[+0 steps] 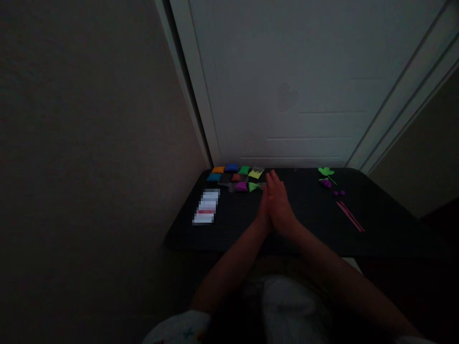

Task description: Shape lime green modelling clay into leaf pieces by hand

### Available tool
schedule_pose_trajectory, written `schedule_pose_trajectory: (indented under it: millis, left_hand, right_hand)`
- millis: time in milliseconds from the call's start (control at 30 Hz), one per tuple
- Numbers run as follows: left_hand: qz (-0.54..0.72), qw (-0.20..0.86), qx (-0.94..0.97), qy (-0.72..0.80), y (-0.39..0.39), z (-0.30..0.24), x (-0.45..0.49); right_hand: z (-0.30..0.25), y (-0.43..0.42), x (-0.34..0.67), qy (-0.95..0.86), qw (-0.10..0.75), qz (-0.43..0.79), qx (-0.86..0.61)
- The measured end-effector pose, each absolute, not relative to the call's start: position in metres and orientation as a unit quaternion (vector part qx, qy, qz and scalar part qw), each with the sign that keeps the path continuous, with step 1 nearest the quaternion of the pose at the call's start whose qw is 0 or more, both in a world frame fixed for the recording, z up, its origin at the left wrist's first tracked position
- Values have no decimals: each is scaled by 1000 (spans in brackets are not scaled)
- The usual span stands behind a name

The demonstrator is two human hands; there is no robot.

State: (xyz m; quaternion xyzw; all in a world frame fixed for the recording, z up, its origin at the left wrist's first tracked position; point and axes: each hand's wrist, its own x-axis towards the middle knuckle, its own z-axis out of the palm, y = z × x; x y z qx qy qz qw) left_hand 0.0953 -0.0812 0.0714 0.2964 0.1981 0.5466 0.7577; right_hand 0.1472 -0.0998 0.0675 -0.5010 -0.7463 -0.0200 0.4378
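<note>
Dim black table lies beneath the left hand and right hand, pressed palm to palm. Whether anything sits between them cannot be told. Just beyond the fingertips lie the clay packets; a forward slip in this gloom could scatter them.

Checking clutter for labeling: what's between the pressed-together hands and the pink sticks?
Nothing: bare black table separates the right hand, pressed against the left hand, from the pink sticks. Head view.
</note>
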Motion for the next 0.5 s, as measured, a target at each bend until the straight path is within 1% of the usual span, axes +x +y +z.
schedule_pose_trajectory:
  millis: [33, 100, 233, 300, 400, 500]
  left_hand:
    - [547, 755, 309, 187, -88, 76, 94]
    - [556, 736, 357, 150, -100, 85, 88]
    - [613, 665, 399, 148, -121, 98, 73]
    - [617, 643, 425, 158, -134, 100, 72]
    - [602, 615, 486, 153, -156, 101, 75]
    - [609, 589, 515, 127, -170, 107, 73]
  right_hand:
    - [71, -102, 149, -725, 467, -12, -505]
    - [74, -107, 152, -707, 495, 4, -506]
    - [72, -131, 146, -736, 491, 49, -463]
    - [76, -145, 140, -727, 519, 50, -446]
    - [88, -156, 139, -685, 559, 58, -464]
    - [92, -161, 144, -677, 554, 79, -478]
